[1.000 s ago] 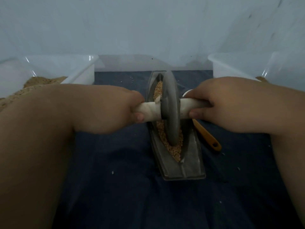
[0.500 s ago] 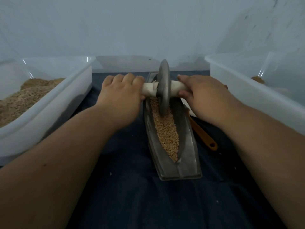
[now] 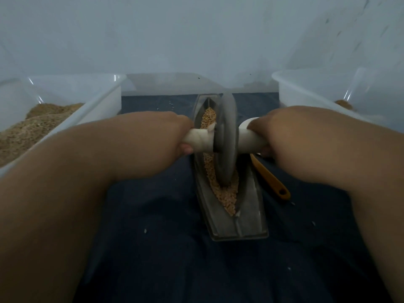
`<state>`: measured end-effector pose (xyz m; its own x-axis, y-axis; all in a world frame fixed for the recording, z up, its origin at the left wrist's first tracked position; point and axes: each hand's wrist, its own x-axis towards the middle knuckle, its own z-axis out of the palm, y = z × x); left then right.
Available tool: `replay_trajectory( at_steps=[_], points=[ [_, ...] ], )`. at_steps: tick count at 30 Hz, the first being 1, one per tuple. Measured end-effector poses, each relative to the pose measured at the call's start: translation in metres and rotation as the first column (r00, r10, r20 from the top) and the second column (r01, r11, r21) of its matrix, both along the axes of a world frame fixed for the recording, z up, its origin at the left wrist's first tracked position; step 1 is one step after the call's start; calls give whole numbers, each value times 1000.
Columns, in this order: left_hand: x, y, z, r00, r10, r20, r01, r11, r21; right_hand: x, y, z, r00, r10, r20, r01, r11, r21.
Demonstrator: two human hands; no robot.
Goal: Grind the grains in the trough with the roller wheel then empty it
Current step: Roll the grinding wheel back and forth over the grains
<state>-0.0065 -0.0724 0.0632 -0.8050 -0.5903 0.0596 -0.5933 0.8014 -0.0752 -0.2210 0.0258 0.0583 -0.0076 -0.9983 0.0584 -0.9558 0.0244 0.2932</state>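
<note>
Left hand (image 3: 160, 136) and right hand (image 3: 284, 132) each grip the white axle of the roller wheel (image 3: 227, 138), which stands in the grains (image 3: 228, 194) mid-trough (image 3: 251, 215). Left tub (image 3: 102, 99) holds brown meal (image 3: 32, 127), right tub (image 3: 306, 95) a little. Open dark cloth (image 3: 164, 237) lies nearer.

**What I cannot make out from here**

I lose both ends of the handle (image 3: 201, 138) inside the left hand (image 3: 161, 136) and right hand (image 3: 290, 132). The roller wheel (image 3: 227, 138) covers the middle of the grains (image 3: 227, 195). The orange tool's (image 3: 271, 180) far end sits behind the right hand. The left bin (image 3: 98, 101) and right bin (image 3: 306, 92) run off the picture's edges. Pale specks (image 3: 146, 231) on the table are too small to name.
</note>
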Motion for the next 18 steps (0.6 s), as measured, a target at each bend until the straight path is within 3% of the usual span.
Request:
replay_trajectory(
  at_steps=[2, 4, 7, 9, 13, 18],
  points=[
    [-2, -9, -6, 998, 46, -53, -46, 999, 0, -2, -2, -10, 988, 61, 142, -36, 985, -170],
    [-7, -18, -16, 989, 94, -115, -105, 990, -96, -8, -16, -21, 967, 82, 243, -14, 963, -267],
    [-19, -22, -31, 977, 112, -181, -171, 921, -350, -16, -34, -31, 964, 97, 247, -15, 949, -315],
    [-23, -21, -35, 975, 117, -187, -188, 886, -423, -21, -39, -34, 961, 93, 259, -5, 947, -320],
    [-21, -22, -34, 975, 102, -197, -171, 911, -375, -26, -40, -28, 954, 114, 276, -27, 954, -300],
    [-12, -23, -24, 988, 69, -141, -100, 969, -226, -25, -29, -11, 936, 124, 328, -78, 986, -150]
  ],
)
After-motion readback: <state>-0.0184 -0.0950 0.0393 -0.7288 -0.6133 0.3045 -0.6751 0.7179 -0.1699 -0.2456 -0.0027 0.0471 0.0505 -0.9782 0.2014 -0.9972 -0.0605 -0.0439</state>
